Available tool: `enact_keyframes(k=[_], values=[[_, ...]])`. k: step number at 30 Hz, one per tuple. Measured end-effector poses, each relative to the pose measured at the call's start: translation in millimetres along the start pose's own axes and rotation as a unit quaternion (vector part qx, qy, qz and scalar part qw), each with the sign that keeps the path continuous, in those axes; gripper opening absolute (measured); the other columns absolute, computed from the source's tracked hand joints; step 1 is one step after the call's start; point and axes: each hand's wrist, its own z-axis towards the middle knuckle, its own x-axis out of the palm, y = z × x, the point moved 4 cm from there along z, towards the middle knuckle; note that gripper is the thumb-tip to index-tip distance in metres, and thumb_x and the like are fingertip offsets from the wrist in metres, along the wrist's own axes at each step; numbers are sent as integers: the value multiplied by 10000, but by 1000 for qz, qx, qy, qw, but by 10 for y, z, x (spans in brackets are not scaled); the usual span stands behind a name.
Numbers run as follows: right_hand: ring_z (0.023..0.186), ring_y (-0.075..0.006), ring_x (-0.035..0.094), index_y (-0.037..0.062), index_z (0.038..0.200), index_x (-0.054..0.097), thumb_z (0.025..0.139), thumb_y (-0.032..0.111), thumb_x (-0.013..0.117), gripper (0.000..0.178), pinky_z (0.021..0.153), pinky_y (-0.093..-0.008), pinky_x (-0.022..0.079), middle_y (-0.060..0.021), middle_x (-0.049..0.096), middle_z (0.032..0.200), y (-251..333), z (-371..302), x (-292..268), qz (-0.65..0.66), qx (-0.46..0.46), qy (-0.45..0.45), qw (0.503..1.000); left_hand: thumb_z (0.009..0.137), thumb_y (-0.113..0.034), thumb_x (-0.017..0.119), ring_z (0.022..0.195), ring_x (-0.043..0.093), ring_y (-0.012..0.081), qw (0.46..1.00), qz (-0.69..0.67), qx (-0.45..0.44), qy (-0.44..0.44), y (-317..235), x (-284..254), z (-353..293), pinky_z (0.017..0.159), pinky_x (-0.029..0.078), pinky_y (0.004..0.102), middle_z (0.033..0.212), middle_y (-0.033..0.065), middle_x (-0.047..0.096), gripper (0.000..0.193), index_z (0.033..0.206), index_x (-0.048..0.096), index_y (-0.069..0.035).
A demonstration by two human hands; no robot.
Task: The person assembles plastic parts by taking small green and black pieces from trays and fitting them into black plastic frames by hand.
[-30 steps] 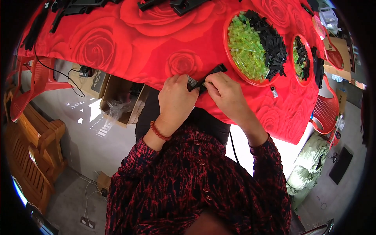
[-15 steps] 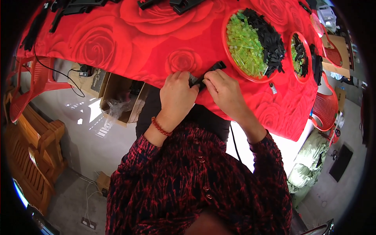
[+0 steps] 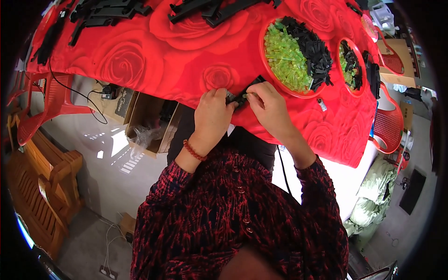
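Note:
My left hand [image 3: 211,114], a red bead bracelet at its wrist, is closed round the near end of a long black plastic part [image 3: 255,85]. A small silvery-grey patch shows beside its fingers, too small to name. Against the middle of that part, my right hand [image 3: 272,111] has thumb and forefinger pinched together. Something small and yellowish seems to be at those fingertips; its kind cannot be made out. Just right of the hands stands a round red tray [image 3: 298,94] with yellow-green clear pieces on its left and small black pieces on its right.
A smaller red tray [image 3: 358,94] holds mixed green and black pieces. Long black parts [image 3: 102,21] lie along the far side of the rose-patterned red tablecloth [image 3: 177,70]. A small silvery object [image 3: 322,104] lies near the trays. Red chairs [image 3: 388,123] stand beside the table.
The whole view has shifted slightly. My right hand's fingers have come into a tighter pinch over the black part, and a small yellowish spot now shows at them. My left hand keeps its hold.

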Motion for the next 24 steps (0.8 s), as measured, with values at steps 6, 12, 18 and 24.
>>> enact_keyframes(k=[6, 12, 18, 24], values=[[705, -313, 592, 33, 928, 605, 827, -8, 661, 122, 610, -387, 477, -131, 535, 818, 49, 51, -16, -20, -24, -7, 999, 812, -197, 730, 886, 587, 425, 1000, -17, 12, -11, -8, -40, 18, 726, 475, 495, 866, 219, 623, 279, 834, 562, 24], [762, -344, 594, 27, 917, 600, 836, 17, 650, 96, 646, -411, 487, -146, 553, 851, 55, 91, 7, -36, -37, 40, 998, 809, -179, 731, 882, 591, 424, 1000, -21, 9, -6, -23, -37, 27, 717, 475, 496, 862, 212, 615, 264, 835, 563, 23], [789, -341, 588, 15, 927, 609, 852, 26, 649, 86, 671, -403, 482, -146, 561, 860, 47, 99, 29, -51, -67, 58, 995, 820, -187, 723, 904, 593, 409, 1000, -12, -1, -2, -7, -20, 7, 728, 482, 488, 902, 191, 620, 256, 860, 569, 13], [761, -319, 582, 7, 937, 615, 855, 8, 650, 90, 654, -374, 474, -139, 554, 841, 78, 104, 32, -61, -69, 55, 994, 828, -205, 719, 917, 591, 398, 1000, -6, -3, 7, -3, -14, 12, 733, 486, 476, 905, 181, 616, 266, 871, 568, 10]])
